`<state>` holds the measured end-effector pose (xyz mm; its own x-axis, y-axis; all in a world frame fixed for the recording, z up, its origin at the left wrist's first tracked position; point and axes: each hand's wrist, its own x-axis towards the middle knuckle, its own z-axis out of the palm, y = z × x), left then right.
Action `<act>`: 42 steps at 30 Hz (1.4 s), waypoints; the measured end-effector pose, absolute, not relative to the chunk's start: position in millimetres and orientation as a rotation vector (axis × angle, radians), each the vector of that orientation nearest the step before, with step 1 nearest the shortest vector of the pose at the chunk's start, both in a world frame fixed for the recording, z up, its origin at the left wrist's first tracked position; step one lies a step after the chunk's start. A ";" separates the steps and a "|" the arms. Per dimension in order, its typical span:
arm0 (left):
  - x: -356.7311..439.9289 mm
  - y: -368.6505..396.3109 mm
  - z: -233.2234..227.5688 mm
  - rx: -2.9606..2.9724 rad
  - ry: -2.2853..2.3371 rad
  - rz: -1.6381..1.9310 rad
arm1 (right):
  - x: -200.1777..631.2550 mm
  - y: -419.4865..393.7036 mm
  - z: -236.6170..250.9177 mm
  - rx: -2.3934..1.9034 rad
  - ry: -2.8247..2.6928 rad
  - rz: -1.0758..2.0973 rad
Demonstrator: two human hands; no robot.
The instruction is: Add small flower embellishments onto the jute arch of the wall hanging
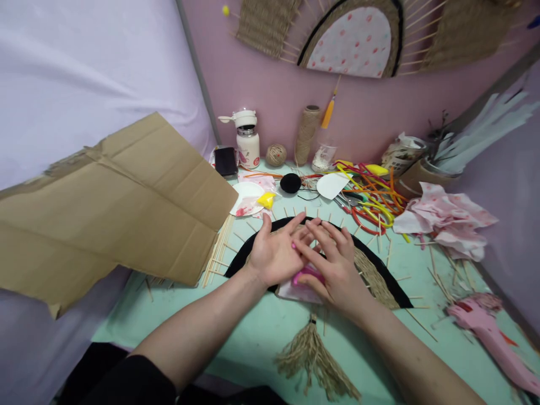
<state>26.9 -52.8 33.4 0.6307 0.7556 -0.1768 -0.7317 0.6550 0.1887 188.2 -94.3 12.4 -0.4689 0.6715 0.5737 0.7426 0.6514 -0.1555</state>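
Left hand [276, 253] palm-up, open, apparently empty; right hand [340, 273] loosely curled against it (any hold: cannot tell). Half-round jute panel [377, 275] beneath, on mint tabletop [248, 334]. Step, judged: likely finger-cleaning; next move calls for parting them.

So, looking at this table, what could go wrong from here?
The cardboard juts over the left side of the table and might slip onto the sticks beside it. The white bottle seems to have its lid up, so a knock could spill anything inside near the twine ball. And the left hand and right hand, over the half-circle, could nudge it askew.
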 end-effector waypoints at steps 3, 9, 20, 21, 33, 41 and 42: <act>27.8 -53.5 33.0 0.092 0.253 0.768 | 188.1 -94.3 12.3 -1.062 -2.288 -0.116; 26.3 -51.9 33.6 0.074 0.240 0.841 | 189.2 -92.6 12.3 -1.085 -2.233 -0.113; 25.5 -51.2 34.4 0.044 0.249 0.780 | 189.2 -91.6 10.8 -1.047 -2.251 -0.079; 25.4 -51.1 34.2 0.046 0.249 0.770 | 189.1 -91.6 10.6 -1.023 -2.269 -0.067; 25.1 -50.8 33.2 0.077 0.222 0.841 | 191.1 -90.9 12.2 -0.983 -2.278 -0.068; 25.1 -50.0 31.3 0.081 0.225 0.790 | 189.8 -92.0 12.7 -0.981 -2.311 -0.058; 25.2 -49.6 31.0 0.082 0.228 0.820 | 189.6 -92.4 12.7 -0.977 -2.318 -0.054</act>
<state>25.2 -49.6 31.0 0.6597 0.7322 -0.1693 -0.7147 0.6809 0.1600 189.6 -92.4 12.7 -0.5377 0.6352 0.5544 0.6604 0.7261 -0.1914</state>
